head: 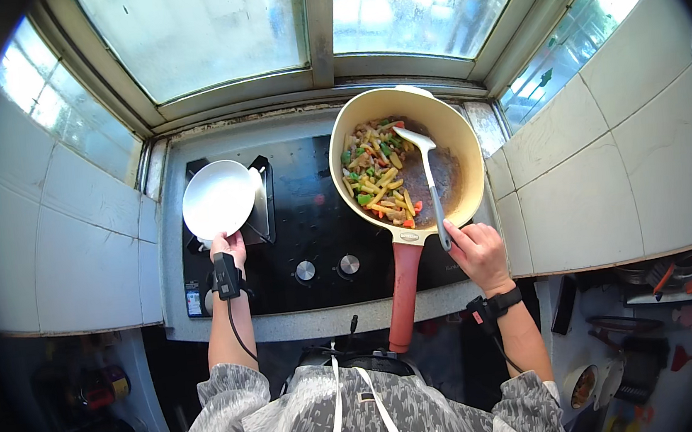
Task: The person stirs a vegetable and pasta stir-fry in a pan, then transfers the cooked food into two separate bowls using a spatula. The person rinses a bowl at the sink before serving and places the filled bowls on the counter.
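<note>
A white plate (218, 198) is held by its near rim in my left hand (228, 247), above the left burner. My right hand (479, 252) grips the grey handle end of a spatula (429, 170), whose pale head lies inside a deep cream-coloured pan (472, 166) on the right of the cooktop. Cooked food (383, 178), with yellow strips and green and red pieces, fills the pan's left side; brown liquid coats the bottom at right. The pan's red handle (406, 297) points towards me, with neither hand on it.
Two metal knobs (327, 268) sit at the front of the black glass cooktop (303, 220). A window (323, 80) stands behind it, with tiled walls at both sides. At lower right, a bowl of food (583, 387) and various utensils lie on a side surface.
</note>
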### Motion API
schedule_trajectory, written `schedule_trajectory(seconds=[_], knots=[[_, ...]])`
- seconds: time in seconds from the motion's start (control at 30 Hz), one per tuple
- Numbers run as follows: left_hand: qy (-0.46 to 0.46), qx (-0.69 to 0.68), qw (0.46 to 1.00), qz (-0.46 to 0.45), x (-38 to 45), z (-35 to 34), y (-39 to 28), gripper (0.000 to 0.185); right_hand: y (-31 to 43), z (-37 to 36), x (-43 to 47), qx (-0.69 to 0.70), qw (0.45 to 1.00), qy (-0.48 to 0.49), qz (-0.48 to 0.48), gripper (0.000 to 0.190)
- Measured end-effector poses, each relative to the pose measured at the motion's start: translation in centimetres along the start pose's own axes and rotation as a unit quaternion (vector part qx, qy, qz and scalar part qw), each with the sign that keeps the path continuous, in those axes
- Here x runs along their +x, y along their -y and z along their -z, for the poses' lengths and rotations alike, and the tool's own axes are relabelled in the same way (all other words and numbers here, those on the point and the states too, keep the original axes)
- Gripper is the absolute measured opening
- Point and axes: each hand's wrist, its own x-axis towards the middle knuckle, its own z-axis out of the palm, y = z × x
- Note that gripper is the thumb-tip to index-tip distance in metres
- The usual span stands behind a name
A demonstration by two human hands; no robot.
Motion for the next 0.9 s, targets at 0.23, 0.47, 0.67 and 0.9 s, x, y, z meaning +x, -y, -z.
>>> schedule_trajectory(seconds=[0.23, 0.47, 0.67, 0.9], knots=[[0.05, 0.032, 0.998, 0.014, -4.5, -1.5, -1.5, 0.042, -0.7, -0.1, 7.9, -0.029, 0.995, -0.069, 0.058, 0.028], [0.213, 0.16, 0.964, -0.026, -13.9, 0.1, -4.1, 0.035, -4.7, 2.4, 14.3, 0.085, 0.994, -0.061, 0.028, 0.014], [0.271, 0.211, 0.939, 0.01, -20.9, 1.8, -4.7, 0.046, -3.4, 2.5, 16.4, 0.117, 0.982, 0.099, 0.106, 0.016], [0.26, 0.233, 0.935, 0.059, -22.6, 2.8, -3.0, 0.047, -4.9, 5.2, 17.9, 0.135, 0.975, 0.132, 0.115, 0.015]])
